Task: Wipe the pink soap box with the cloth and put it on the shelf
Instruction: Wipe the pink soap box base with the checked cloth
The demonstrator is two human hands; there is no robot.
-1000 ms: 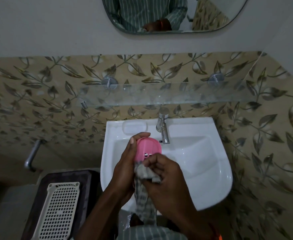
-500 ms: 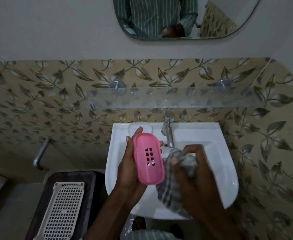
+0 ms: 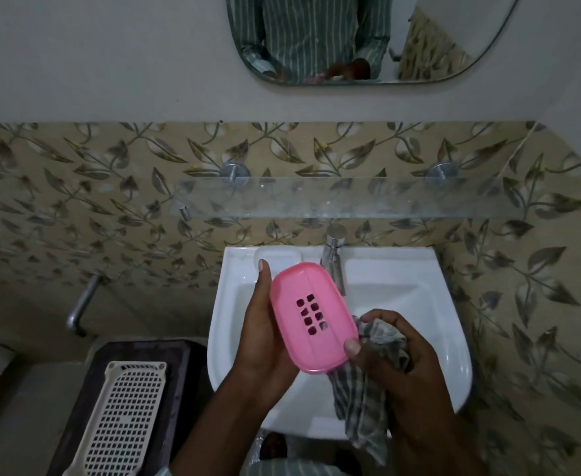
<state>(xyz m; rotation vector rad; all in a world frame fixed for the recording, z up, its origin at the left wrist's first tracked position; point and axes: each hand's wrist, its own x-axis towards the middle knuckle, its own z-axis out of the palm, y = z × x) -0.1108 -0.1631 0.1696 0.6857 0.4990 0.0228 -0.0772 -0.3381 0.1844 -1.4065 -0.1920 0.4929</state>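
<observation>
The pink soap box (image 3: 313, 317) is an oval plastic tray with several small drain holes, tilted with its flat side toward me above the white sink (image 3: 419, 304). My left hand (image 3: 261, 331) grips it from the left and behind. My right hand (image 3: 395, 352) holds a bunched grey checked cloth (image 3: 361, 400), its thumb touching the box's lower right edge. The cloth's loose end hangs down over the sink's front rim. The glass shelf (image 3: 333, 201) runs along the tiled wall above the sink and carries nothing.
A chrome tap (image 3: 332, 255) stands at the sink's back edge, just behind the box. A mirror (image 3: 368, 39) hangs above the shelf. To the lower left a cream perforated basket (image 3: 124, 417) lies on a dark stand, with a metal pipe (image 3: 82, 304) on the wall.
The box went from being wiped under the cloth to turned flat side toward me. My right hand with the cloth swung off to the right, then came back to touch the box's lower right edge.
</observation>
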